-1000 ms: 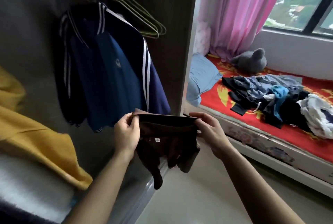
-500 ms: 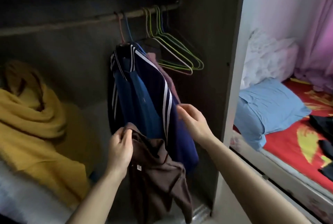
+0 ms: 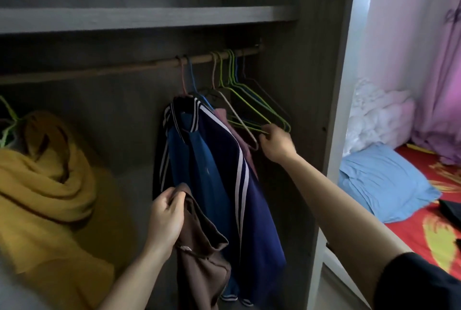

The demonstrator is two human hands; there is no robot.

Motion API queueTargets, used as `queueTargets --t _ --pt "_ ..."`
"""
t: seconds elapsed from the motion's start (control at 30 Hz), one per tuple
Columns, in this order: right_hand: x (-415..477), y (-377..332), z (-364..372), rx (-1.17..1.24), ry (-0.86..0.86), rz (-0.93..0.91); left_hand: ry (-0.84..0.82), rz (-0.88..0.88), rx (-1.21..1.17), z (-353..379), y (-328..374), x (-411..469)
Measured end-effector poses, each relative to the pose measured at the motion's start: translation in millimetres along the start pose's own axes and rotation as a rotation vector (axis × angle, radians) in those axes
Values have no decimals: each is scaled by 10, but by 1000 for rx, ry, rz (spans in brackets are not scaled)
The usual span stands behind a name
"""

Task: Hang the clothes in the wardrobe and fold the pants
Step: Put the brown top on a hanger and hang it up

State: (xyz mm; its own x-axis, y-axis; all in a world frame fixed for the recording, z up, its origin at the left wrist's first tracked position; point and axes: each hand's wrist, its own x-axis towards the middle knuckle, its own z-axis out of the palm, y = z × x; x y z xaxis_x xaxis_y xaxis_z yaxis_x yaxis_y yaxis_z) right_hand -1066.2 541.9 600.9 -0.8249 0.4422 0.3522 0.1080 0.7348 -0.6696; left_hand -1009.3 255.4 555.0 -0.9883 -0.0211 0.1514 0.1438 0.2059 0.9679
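Navy striped jacket [image 3: 224, 167] hung; our left grip [image 3: 166, 214] held the unhung brown garment [image 3: 202, 247], right grip [image 3: 275, 143] pinched a green wire hanger [image 3: 252, 107].

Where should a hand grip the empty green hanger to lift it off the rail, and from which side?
Pinch the green hanger at its lower front corner, coming from the open right side, as the right hand does. That corner juts outward, clear of the striped jacket crowding its left; lift until the hook clears the rail.

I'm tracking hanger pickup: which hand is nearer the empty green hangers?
Right. The right hand holds the empty green hangers at their lower corner; the left hand is lower left, gripping the brown garment.
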Motion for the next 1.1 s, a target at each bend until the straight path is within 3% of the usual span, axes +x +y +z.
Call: queueTargets --t 0.2,0.3,0.43,0.5,0.6,0.83,1.03,1.1 --pt "12 -261 185 66 -124 -46 -47 45 -27 -45 31 158" --pt "58 -293 233 18 38 -43 -70 75 -25 -64 -13 251" --pt "166 -293 185 -259 337 -89 -98 97 -31 -49 -54 372" --pt "281 -289 156 -307 270 -25 -111 96 -39 -27 -61 418" --pt "416 -260 156 -187 124 67 -116 90 -42 -14 -71 472" --pt "490 -255 269 -294 186 96 -141 71 -47 -66 -142 566" --pt "618 -200 274 -732 274 -68 -132 90 -62 -130 -168 652" --pt "684 -182 249 -762 251 -128 -115 87 -65 -146 -167 680"
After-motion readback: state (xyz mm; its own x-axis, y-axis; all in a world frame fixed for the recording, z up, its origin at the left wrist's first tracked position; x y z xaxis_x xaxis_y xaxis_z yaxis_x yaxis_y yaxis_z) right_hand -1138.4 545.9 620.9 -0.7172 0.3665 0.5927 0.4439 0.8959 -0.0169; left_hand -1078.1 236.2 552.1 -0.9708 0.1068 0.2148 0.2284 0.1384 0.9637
